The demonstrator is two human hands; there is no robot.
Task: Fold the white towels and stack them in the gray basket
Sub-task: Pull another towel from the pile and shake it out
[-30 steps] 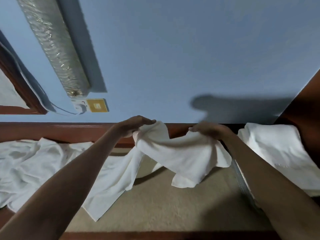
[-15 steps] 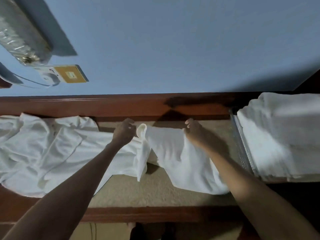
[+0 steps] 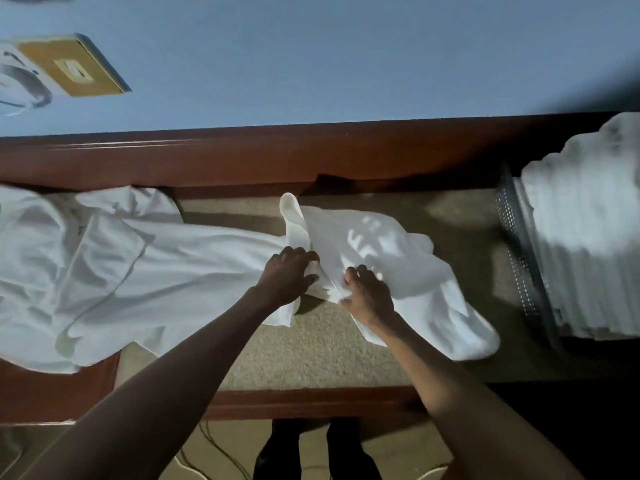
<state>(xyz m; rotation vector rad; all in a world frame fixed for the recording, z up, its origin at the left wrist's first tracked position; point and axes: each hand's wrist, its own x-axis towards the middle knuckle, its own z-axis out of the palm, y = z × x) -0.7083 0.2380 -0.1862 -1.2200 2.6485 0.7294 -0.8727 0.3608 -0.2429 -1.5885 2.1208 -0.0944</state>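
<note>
A white towel (image 3: 391, 258) lies rumpled on the beige tabletop (image 3: 311, 348), running from the middle toward the front right. My left hand (image 3: 285, 277) grips its near left edge with curled fingers. My right hand (image 3: 367, 294) lies on the towel beside it, fingers curled into the cloth. A heap of unfolded white towels (image 3: 104, 271) spreads over the left of the table. The gray perforated basket (image 3: 519, 258) stands at the right, filled with a stack of folded white towels (image 3: 588, 244).
A brown wooden rail (image 3: 242, 157) runs along the table's back under a blue wall. A wooden front edge (image 3: 311, 401) borders the table. Below it are the floor, cables and my feet (image 3: 311, 452).
The towel was held up between both hands; it has come down onto the table. Both hands moved from its far corners to its near edge, close together. The view tilted downward.
</note>
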